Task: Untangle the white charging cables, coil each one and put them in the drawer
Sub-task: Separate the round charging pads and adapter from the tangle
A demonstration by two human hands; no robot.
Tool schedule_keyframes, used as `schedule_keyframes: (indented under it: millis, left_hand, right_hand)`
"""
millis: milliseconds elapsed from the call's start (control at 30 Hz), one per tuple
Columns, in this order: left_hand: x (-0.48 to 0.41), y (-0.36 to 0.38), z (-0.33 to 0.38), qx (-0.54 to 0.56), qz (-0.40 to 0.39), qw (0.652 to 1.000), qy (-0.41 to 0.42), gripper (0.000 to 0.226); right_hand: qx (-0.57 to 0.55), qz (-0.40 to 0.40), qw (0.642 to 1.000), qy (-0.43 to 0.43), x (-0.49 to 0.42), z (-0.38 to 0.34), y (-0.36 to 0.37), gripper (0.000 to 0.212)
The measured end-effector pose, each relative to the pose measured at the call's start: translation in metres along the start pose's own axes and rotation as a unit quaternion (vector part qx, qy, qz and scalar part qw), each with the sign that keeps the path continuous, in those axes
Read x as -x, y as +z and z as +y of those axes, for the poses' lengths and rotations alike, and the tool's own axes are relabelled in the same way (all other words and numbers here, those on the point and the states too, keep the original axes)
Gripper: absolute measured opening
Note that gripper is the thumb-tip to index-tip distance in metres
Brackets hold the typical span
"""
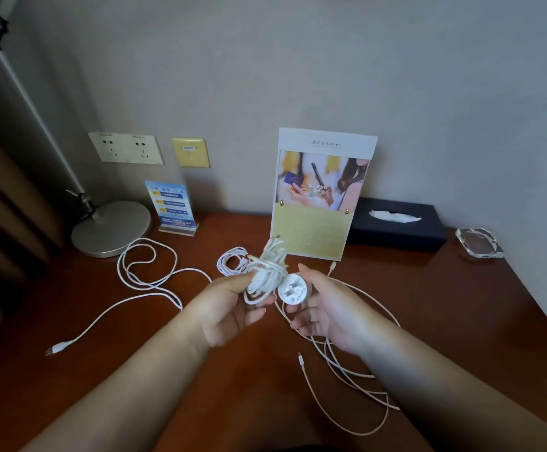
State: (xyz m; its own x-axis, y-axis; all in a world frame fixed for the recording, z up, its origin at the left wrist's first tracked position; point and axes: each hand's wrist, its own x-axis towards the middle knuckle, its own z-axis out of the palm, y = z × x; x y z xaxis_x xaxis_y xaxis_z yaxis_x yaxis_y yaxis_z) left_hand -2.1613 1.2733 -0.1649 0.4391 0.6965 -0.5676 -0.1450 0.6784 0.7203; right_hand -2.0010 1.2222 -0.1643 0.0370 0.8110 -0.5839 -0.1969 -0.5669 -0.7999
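My left hand [229,308] grips a bunched coil of white cable [267,272] above the brown desk [154,380]. My right hand [322,305] holds the round white charger plug [293,290] joined to that bundle. A long loose white cable [150,278] loops across the desk on the left, its connector [57,349] lying near the front left. Another thin white cable [353,383] sprawls in loops under my right forearm. A small coiled cable [231,261] lies just behind my left hand. No drawer is in view.
A lamp base [110,228] stands at the back left, next to a small blue sign [172,203]. A large upright card stand [318,194] is behind my hands. A black tissue box [396,223] and a glass ashtray [479,243] sit at the back right.
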Motion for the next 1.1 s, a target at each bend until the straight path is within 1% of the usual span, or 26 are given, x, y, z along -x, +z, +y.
schedule_keyframes:
  millis: [100, 167, 233, 267, 333, 433, 533, 600, 667, 700, 767, 833, 900, 967, 1033, 1100]
  left_hand:
    - [0.003, -0.016, -0.004, 0.118, -0.010, 0.992, -0.054, 0.036]
    - [0.005, -0.023, -0.008, 0.145, -0.026, 0.987, -0.061, 0.036]
    - [0.007, -0.022, -0.010, 0.135, -0.060, 0.987, -0.057, 0.014]
    - [0.008, -0.021, -0.011, 0.122, -0.075, 0.989, -0.045, 0.012]
    - [0.005, -0.021, -0.013, 0.077, -0.087, 0.993, -0.021, 0.018]
    - [-0.003, -0.023, -0.016, 0.037, -0.083, 0.996, 0.011, 0.020]
    - [-0.007, -0.021, -0.019, 0.012, -0.053, 0.998, 0.040, 0.024]
    - [-0.007, -0.017, -0.019, -0.043, -0.022, 0.996, 0.070, 0.019]
    - [-0.008, -0.014, -0.020, -0.106, 0.020, 0.989, 0.102, 0.014]
    - [-0.009, -0.013, -0.020, -0.122, 0.040, 0.985, 0.116, 0.015]
    - [-0.010, -0.009, -0.023, -0.135, 0.070, 0.979, 0.137, 0.014]
    - [-0.011, -0.008, -0.028, -0.156, 0.101, 0.971, 0.149, 0.014]
    - [-0.015, -0.011, -0.034, -0.172, 0.139, 0.964, 0.148, 0.013]
    - [-0.019, -0.019, -0.039, -0.189, 0.178, 0.956, 0.140, 0.009]
    - [-0.025, -0.029, -0.046, -0.212, 0.213, 0.946, 0.126, 0.007]
    - [-0.030, -0.037, -0.057, -0.213, 0.242, 0.941, 0.102, 0.006]
  right_hand:
    - [-0.032, -0.027, 0.999, 0.002, -0.001, 0.000, 0.001, 0.037]
    - [-0.054, -0.023, 0.998, -0.004, -0.002, -0.003, 0.002, 0.036]
    - [-0.070, -0.007, 0.997, -0.017, -0.004, -0.007, 0.002, 0.036]
    - [-0.073, 0.003, 0.997, -0.025, -0.005, -0.009, 0.001, 0.035]
    - [-0.083, 0.024, 0.996, -0.031, -0.006, -0.014, -0.002, 0.031]
    - [-0.097, 0.052, 0.994, -0.004, -0.008, -0.019, -0.009, 0.032]
    - [-0.075, 0.050, 0.995, 0.033, -0.007, -0.020, -0.014, 0.039]
    - [-0.058, 0.047, 0.995, 0.064, -0.007, -0.019, -0.017, 0.046]
    - [-0.039, 0.054, 0.993, 0.096, -0.008, -0.020, -0.021, 0.046]
    - [-0.035, 0.059, 0.992, 0.109, -0.008, -0.021, -0.022, 0.045]
    - [-0.042, 0.067, 0.990, 0.116, -0.008, -0.020, -0.021, 0.044]
    - [-0.049, 0.085, 0.991, 0.096, -0.012, -0.016, -0.016, 0.044]
    - [-0.029, 0.113, 0.990, 0.073, -0.019, -0.008, -0.012, 0.044]
    - [0.019, 0.130, 0.989, 0.062, -0.030, 0.003, -0.007, 0.042]
    - [0.066, 0.125, 0.988, 0.067, -0.044, 0.018, 0.001, 0.042]
    - [0.095, 0.105, 0.986, 0.085, -0.055, 0.038, 0.007, 0.043]
